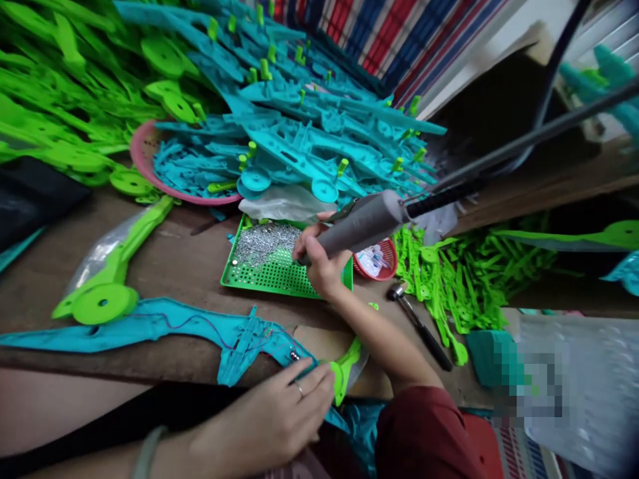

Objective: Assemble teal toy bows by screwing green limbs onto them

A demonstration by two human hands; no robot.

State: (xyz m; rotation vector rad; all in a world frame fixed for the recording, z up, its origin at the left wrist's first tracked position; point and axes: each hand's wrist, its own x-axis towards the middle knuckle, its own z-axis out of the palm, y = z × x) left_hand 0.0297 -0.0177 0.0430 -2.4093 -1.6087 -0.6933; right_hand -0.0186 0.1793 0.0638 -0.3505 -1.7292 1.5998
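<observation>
Right hand clasps the gray corded tool over the green tray; left hand rests on the blue shell along the near edge of the bench, whether gripping I cannot tell from here

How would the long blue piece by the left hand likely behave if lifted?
The blue piece looks like thin moulded plastic, so it is probably fairly stiff and light for its length. Its long, uneven outline could make it swing or tip if lifted by one end. The thin wires along it look floppy and might snag.
</observation>
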